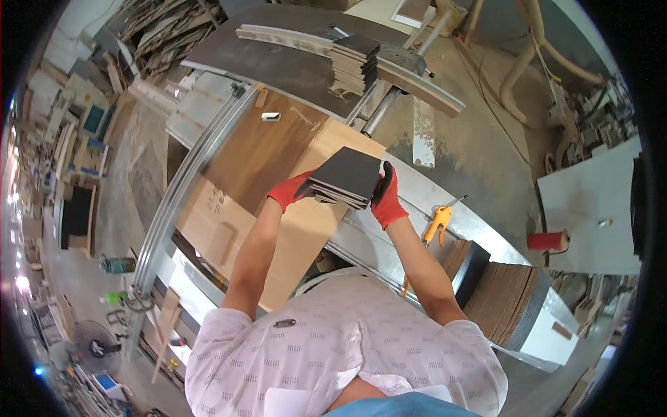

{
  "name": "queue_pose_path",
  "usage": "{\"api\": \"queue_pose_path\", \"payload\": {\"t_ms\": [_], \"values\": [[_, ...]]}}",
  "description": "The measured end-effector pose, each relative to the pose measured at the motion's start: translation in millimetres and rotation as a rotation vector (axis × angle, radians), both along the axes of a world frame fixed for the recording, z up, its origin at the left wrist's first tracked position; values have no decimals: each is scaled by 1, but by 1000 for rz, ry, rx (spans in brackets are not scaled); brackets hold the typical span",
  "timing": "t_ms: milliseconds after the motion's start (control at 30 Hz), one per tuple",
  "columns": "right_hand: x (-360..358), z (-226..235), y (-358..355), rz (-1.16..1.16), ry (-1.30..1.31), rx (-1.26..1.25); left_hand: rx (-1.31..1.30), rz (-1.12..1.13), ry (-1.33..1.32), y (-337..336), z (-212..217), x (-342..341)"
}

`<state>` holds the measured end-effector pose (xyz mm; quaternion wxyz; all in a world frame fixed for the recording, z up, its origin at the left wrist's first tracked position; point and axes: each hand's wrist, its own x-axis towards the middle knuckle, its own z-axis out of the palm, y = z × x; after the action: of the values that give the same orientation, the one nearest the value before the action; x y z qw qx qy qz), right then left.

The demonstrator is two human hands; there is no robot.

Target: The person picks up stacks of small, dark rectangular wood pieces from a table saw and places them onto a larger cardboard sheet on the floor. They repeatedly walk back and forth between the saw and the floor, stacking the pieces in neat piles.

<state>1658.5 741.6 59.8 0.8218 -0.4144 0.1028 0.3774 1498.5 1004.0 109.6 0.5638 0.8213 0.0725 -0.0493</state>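
A small stack of dark-topped boards with pale edges is held between my hands over the work surface. My left hand, in a red glove with dark fingers, grips its left side. On the right side my right hand, gloved the same way, clasps the stack with its fingers along the edge. Below the boards lies a light brown panel. Farther off, a taller stack of similar dark boards stands on the dark table top. An orange air blow gun lies to the right of my right hand.
Long rows of brown-edged boards stand on the metal table at the near right. A metal rail runs along the left side. A long fence bar crosses the far table. Scrap wood is piled at the far left.
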Motion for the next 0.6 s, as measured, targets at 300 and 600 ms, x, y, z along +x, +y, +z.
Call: {"api": "queue_pose_path", "payload": {"t_ms": [300, 600], "values": [[-20, 39, 27, 6, 119, 124, -589, 438, 254, -11, -21, -20], [-9, -85, 2, -117, -132, 55, 163, 371, -212, -83, -42, -64]]}}
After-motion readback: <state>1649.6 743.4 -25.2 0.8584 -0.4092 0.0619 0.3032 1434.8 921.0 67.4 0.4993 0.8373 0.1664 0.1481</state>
